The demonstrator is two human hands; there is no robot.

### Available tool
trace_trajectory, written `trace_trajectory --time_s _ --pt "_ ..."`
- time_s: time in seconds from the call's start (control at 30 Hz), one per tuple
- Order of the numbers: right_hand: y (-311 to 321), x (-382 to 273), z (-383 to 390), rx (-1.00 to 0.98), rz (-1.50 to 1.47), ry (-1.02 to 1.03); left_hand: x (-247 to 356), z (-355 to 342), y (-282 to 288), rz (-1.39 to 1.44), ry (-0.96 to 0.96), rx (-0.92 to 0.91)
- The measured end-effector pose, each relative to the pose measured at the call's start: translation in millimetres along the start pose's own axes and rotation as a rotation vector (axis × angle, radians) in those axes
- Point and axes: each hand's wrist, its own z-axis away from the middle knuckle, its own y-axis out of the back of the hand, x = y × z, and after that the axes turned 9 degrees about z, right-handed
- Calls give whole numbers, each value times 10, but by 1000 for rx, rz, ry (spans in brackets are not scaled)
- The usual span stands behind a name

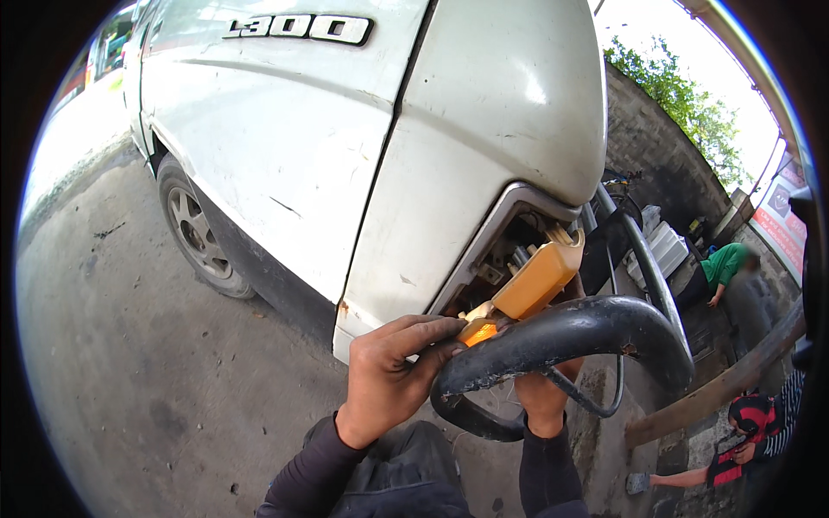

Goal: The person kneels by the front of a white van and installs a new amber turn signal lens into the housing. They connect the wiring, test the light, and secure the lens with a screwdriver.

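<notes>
An amber turn-signal lamp [540, 281] hangs tilted out of an opening in the front corner of a white van [484, 112]. My left hand [397, 367] is closed, thumb and fingers pinching the lower end of the lamp, where an orange part [480, 333] shows bright. My right hand [540, 401] reaches up behind a thick black bumper bar [561, 332]. That bar and the lamp hide most of its fingers, so its grip cannot be made out. Inside the dark lamp opening [492, 268], fittings partly show.
The van's wheel [199, 229] stands on grey concrete ground [129, 371] at left. A metal tube [652, 268] rises right of the lamp. Farther right are a person in green [725, 263], a wooden beam [717, 393], and a person in striped sleeves [777, 423].
</notes>
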Motion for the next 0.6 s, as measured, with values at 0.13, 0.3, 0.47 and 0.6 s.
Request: trace_trajectory --time_s 0.13,0.3,0.47,0.6 --pt "14 23 29 9 31 29 -28 -31 -12 21 -36 21" --pt "16 124 156 -29 97 -154 -77 7 -50 58 -27 61" --pt "41 185 273 -30 71 -103 -118 33 -81 64 -51 97" --pt "72 177 335 -16 292 50 -135 38 -61 59 -48 90"
